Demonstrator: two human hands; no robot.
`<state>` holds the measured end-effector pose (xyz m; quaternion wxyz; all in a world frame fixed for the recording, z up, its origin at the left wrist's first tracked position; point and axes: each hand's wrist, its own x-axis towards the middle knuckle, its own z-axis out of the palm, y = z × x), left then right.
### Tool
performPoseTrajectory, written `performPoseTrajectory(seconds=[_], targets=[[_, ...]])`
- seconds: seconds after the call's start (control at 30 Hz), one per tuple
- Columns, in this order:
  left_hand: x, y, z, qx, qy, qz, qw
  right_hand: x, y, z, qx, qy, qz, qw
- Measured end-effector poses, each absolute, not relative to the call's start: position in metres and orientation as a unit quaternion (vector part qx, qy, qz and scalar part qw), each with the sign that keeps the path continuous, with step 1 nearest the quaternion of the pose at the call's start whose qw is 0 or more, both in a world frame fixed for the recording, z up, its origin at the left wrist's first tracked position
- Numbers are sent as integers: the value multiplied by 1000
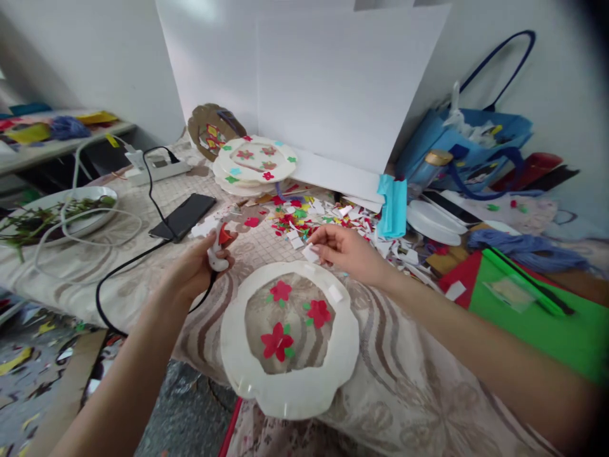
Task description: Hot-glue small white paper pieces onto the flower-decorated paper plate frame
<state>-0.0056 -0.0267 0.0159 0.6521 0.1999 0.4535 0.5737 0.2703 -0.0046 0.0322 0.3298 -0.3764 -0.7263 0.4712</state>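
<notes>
Bare forearms (143, 343) come in closest, and between them a scalloped white frame (288, 395) lies by the near edge of the cloth-covered counter (404, 387), with red flowers (276, 343) on its see-through window (297, 324). Looks light and fairly stiff, but I'd guess that window creases easily, so take it by the wide rim. Right by the far rim, the right hand (340, 251) has its grip pinched together on a small white tab (311, 253); can't tell if it's touching the frame. Probably weighs nothing, edges only imo. Left hand (195, 263) is off to the side, grip wrapped around what looks like a white-and-orange glue gun (219, 261), likely hard, light plastic, best held by the handle. Past that: a black phone (183, 216), messy paper scraps (328, 219), decorated white rounds (254, 166) and a big white board (333, 82) standing behind.
</notes>
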Motion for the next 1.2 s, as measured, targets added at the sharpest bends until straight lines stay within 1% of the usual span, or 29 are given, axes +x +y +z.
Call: performPoseTrajectory(seconds=[0.13, 0.27, 0.5, 0.87, 1.07, 1.2], targets=[[-9, -23, 2, 177, 467, 575, 647, 249, 11, 28, -323, -853, 320, 256], [-13, -20, -7, 166, 447, 586, 655, 238, 18, 19, -257, -914, 246, 195], [-16, -20, -14, 158, 425, 586, 672, 228, 21, 15, -224, -945, 205, 119], [-16, -20, -15, 159, 435, 577, 673, 222, 20, 9, -216, -952, 183, 117], [-16, -20, -15, 158, 434, 580, 671, 220, 16, 13, -221, -965, 127, 68], [-17, -21, -16, 161, 439, 579, 668, 218, 14, 16, -221, -968, 110, 45]])
